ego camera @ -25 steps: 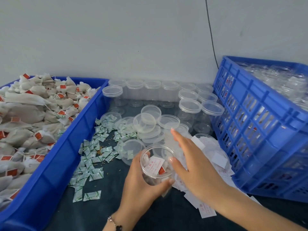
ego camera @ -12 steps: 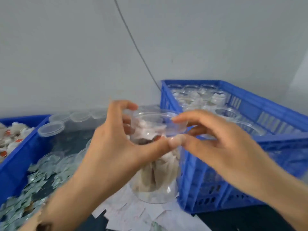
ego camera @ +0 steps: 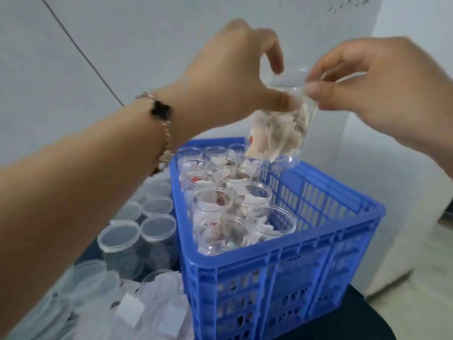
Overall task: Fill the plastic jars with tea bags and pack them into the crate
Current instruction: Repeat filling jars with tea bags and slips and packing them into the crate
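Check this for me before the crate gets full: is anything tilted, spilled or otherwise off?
The filled jar held above the blue crate is tilted, gripped at its rim by the left hand and right hand. Jars already in the crate stand open without lids, and loose paper slips lie beside it.

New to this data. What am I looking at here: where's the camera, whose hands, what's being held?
No machine here: a person works with bare hands, and the single camera sits on their head, looking forward and down. The left hand, with a bracelet on its wrist, and the right hand both grip a clear plastic jar stuffed with tea bags, raised above a blue crate. The crate already holds several filled jars, open on top. Left of the crate stand lidded jars, apparently empty, with loose white paper slips in front of them.
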`<act>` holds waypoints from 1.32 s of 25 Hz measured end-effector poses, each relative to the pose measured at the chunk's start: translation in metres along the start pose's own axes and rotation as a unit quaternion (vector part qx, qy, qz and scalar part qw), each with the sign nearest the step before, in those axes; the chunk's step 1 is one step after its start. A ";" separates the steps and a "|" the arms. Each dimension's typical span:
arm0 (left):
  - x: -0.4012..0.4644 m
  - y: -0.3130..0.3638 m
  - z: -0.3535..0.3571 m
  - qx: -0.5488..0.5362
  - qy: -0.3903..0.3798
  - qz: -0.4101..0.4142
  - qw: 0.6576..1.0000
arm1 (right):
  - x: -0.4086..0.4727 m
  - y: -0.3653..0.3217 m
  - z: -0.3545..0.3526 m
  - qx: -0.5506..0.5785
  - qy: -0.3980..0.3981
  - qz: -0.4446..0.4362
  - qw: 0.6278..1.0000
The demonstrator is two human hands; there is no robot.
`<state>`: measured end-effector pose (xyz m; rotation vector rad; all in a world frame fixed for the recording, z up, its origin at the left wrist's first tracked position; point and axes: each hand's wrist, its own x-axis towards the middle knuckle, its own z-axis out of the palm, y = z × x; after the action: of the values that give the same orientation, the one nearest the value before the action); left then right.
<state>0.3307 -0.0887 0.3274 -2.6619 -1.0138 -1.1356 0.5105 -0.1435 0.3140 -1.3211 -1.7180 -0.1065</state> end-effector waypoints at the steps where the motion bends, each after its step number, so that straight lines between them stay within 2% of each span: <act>1: 0.012 -0.001 0.014 0.021 -0.017 0.017 0.999 | 0.004 0.010 0.002 -0.026 -0.005 0.025 0.999; 5: 0.047 -0.009 0.074 0.043 -0.087 0.024 0.995 | 0.012 0.053 0.015 -0.110 -0.019 0.104 0.988; 10: 0.074 -0.028 0.130 0.094 -0.149 0.035 0.984 | 0.029 0.099 0.040 -0.191 -0.049 0.136 0.971; 14: 0.081 -0.045 0.174 0.148 -0.223 0.030 0.963 | 0.042 0.135 0.068 -0.213 -0.164 0.179 0.946; 18: 0.091 -0.058 0.213 0.194 -0.292 0.027 0.936 | 0.047 0.173 0.099 -0.264 -0.264 0.186 0.909; 20: 0.102 -0.060 0.231 0.208 -0.346 0.026 0.915 | 0.048 0.189 0.117 -0.292 -0.311 0.182 0.886; 21: 0.106 -0.059 0.241 0.220 -0.390 0.034 0.893 | 0.048 0.196 0.126 -0.302 -0.341 0.182 0.872; 23: 0.114 -0.061 0.258 0.243 -0.503 0.031 0.829 | 0.045 0.208 0.142 -0.272 -0.394 0.206 0.853; 24: 0.117 -0.063 0.261 0.252 -0.538 0.020 0.804 | 0.042 0.213 0.149 -0.222 -0.412 0.236 0.851; 26: 0.117 -0.069 0.258 0.276 -0.550 0.001 0.788 | 0.036 0.219 0.161 -0.106 -0.412 0.303 0.853; 28: 0.118 -0.073 0.259 0.272 -0.541 -0.005 0.796 | 0.027 0.226 0.173 -0.061 -0.398 0.337 0.851; 29: 0.117 -0.073 0.260 0.269 -0.555 -0.005 0.787 | 0.023 0.228 0.178 -0.048 -0.395 0.344 0.850; 31: 0.111 -0.065 0.262 0.267 -0.614 -0.020 0.743 | 0.014 0.232 0.185 -0.012 -0.388 0.343 0.855; 33: 0.107 -0.061 0.263 0.276 -0.631 -0.027 0.724 | 0.008 0.235 0.189 0.005 -0.400 0.320 0.858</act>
<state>0.5107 0.0981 0.1980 -2.5679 -1.1841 1.1285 0.5828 0.0667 0.1103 -2.0304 -1.7816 0.9590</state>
